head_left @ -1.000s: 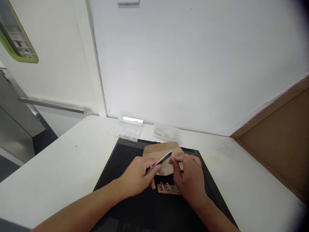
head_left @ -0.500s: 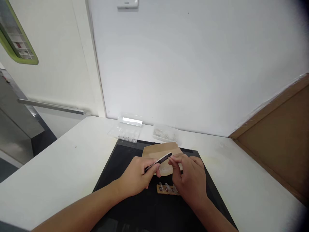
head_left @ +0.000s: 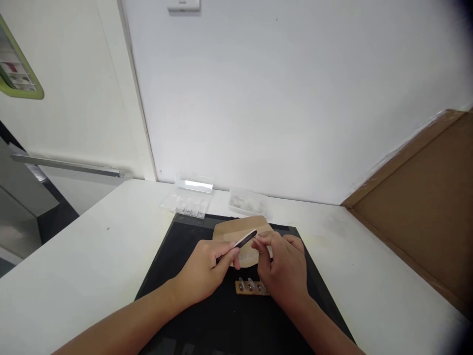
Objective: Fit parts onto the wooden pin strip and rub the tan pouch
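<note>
My left hand (head_left: 212,264) is closed around a slim nail file (head_left: 245,240), dark on its face with a pale edge, which slants up to the right. The fingertips of my right hand (head_left: 283,266) are pinched together beside the file's upper end. Whatever sits in that pinch is too small to make out. Below the hands lies a small brown strip (head_left: 242,291) bearing several round metal studs and clear nail-shaped pieces; my right hand covers its right end. Behind both hands is a sheet of brown paper (head_left: 236,228), partly hidden by them.
A black mat (head_left: 218,320) covers the middle of the white table (head_left: 92,261). At the back stand an open clear compartment box (head_left: 186,202) and a clear plastic case (head_left: 249,201) with pale pieces inside. A brown board (head_left: 417,197) leans at the right, and a white wall (head_left: 266,98) rises behind.
The whole view has shifted slightly, so everything appears a little further left. Both hands keep the same hold, with the file and the right fingertips still close together.
</note>
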Motion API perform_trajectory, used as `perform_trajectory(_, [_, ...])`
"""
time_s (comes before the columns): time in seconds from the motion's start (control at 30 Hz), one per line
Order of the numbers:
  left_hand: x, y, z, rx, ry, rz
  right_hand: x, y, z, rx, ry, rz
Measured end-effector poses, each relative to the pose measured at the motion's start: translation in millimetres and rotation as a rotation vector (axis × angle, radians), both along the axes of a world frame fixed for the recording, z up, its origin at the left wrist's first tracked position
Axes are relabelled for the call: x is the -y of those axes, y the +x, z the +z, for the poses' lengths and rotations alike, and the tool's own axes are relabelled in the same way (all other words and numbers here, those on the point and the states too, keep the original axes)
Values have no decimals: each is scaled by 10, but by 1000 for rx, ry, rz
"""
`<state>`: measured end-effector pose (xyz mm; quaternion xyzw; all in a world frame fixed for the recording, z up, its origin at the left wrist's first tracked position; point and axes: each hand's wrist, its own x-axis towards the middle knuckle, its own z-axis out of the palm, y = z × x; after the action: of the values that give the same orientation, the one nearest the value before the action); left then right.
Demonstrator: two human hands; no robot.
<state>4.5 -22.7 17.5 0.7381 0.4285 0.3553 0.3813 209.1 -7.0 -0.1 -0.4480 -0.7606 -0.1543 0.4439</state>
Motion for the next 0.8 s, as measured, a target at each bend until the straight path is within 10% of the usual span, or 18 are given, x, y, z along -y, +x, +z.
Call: perform_trajectory(0.8, [-22, 35, -17, -6, 17, 66, -1, -147, 4, 23, -47, 34])
